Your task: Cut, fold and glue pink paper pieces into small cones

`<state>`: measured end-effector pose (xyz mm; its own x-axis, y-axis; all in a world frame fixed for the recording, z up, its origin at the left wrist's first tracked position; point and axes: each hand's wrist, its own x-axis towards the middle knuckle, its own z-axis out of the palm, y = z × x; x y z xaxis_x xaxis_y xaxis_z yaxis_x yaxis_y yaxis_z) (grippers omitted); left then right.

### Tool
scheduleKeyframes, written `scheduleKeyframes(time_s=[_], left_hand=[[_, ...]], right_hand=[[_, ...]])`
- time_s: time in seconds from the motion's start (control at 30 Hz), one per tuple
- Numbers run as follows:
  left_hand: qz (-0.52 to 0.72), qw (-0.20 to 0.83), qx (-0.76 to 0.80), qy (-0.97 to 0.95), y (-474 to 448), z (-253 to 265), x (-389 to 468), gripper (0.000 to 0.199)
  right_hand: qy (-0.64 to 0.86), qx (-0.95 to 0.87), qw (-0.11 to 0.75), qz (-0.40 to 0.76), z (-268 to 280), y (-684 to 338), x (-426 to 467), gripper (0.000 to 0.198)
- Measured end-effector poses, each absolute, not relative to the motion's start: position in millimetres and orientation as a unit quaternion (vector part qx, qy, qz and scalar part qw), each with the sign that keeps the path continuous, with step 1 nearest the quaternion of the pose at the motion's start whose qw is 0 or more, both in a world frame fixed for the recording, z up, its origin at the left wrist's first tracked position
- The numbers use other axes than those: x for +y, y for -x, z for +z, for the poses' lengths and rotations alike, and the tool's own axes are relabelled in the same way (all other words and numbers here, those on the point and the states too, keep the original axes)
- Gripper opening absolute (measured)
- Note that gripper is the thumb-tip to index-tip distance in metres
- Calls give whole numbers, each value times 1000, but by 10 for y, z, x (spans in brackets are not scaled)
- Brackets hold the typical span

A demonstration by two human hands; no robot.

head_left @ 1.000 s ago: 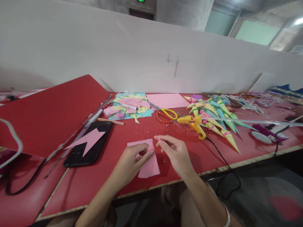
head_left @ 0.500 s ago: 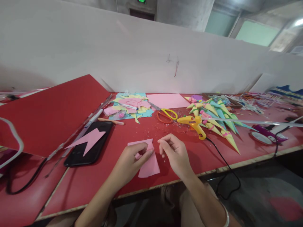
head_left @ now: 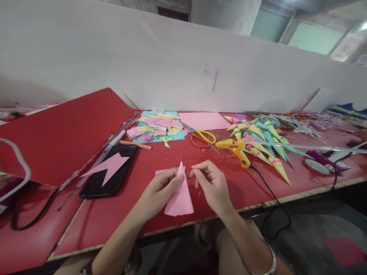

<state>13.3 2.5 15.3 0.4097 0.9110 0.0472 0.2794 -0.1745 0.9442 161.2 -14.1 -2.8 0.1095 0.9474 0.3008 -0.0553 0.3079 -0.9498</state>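
Head view: near the red tabletop [head_left: 166, 158]'s front edge, our left hand [head_left: 157, 194] pinches a pink paper cone [head_left: 181, 198], likely light and easily creased, best held below its tip, while our right hand [head_left: 212, 188] curls beside it, whether gripping anything we cannot tell.

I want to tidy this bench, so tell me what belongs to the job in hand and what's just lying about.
Belongs, as far as I can judge: pink paper pinched in the left hand; probably also the yellow glue gun, scissors and paper cones.

Seemingly just lying about: black phone, white marker, tan stick.
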Motion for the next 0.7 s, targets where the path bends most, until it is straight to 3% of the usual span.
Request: scheduleKeyframes(time_s=[0.17, 0.5, 0.7], left_hand=[[351, 517, 442, -643, -137, 131, 28, 27], [314, 508, 441, -670, -197, 152, 8, 34], [335, 513, 466, -638, -184, 108, 13, 36]], right_hand=[[448, -523, 612, 390, -8, -1601, -150, 9], [476, -524, 600, 373, -40, -1626, -159, 39], [487, -540, 607, 319, -46, -1613, -136, 9]])
